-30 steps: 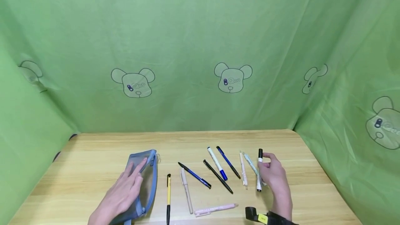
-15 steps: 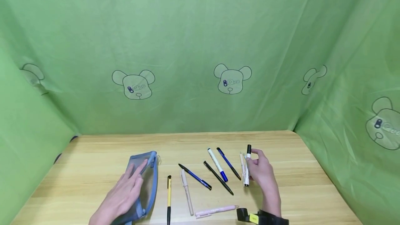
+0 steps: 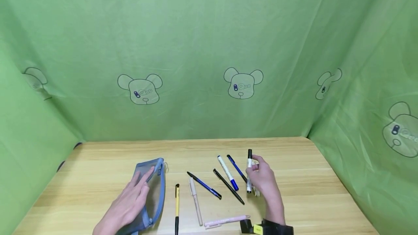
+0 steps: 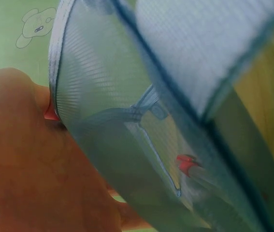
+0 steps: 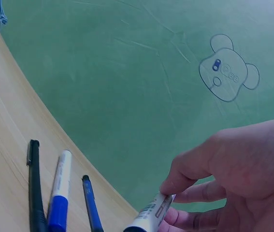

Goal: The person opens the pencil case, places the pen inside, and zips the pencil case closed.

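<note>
A blue mesh pencil case lies with its zipped mouth gaping to the right. My left hand rests on it, index and middle fingers straight and spread. In the left wrist view, a red-tipped item shows through the mesh. My right hand pinches a white marker with a black cap between thumb and fingers, upright-looking in the head view. The right wrist view shows this marker at my fingertips. Below the hand, pale pens are mostly hidden.
On the wooden table lie a blue-capped marker, a black pen, blue pens, a whitish pen, a yellow-and-black pen and a pink pen. A green curtain stands behind and at both sides.
My right hand has moved left with the marker, now over the pale pens and close to the right-hand blue pen. The left hand and the pencil case look unchanged.
</note>
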`<state>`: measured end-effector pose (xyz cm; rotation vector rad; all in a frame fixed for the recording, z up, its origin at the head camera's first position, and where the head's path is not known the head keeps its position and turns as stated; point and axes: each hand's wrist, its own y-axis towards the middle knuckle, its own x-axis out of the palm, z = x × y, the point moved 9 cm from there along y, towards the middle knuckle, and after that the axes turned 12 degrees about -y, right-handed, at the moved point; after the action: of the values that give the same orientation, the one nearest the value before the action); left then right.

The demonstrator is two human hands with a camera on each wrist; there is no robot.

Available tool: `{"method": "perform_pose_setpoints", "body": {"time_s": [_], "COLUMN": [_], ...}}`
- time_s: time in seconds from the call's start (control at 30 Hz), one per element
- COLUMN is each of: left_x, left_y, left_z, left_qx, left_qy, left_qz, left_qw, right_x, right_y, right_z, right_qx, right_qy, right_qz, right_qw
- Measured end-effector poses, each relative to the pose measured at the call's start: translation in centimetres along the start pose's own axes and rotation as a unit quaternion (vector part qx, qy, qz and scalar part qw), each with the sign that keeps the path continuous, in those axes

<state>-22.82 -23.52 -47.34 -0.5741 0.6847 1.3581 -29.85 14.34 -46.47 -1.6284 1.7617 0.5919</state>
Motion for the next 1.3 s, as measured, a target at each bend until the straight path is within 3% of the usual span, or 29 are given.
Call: {"method": "perform_pose_setpoints", "body": {"time_s": [0.23,1.0,1.3], "left_x": [0.0,-0.1,-0.3], "left_y": [0.0,-0.1,-0.1], "left_z": [0.0,-0.1,0.0], "left_qx": [-0.005,-0.013,-0.010], "left_qy": [-0.004,-0.013,-0.017], "left_qz": [-0.004,-0.008,-0.003], "left_qw": [1.0000,0.9998,0.9998], "right_x": [0.8,4.1,5.7], "right_y": [-0.1,-0.4,-0.7], "right_z": [-0.7,-4.6,-5.5], "right_qx": [-0.002,-0.064,-0.068], "right_qy": [0.016,-0.037,-0.038], "right_qz": [-0.001,0.017,-0.006], "right_qw": [1.000,0.997,0.997]}}
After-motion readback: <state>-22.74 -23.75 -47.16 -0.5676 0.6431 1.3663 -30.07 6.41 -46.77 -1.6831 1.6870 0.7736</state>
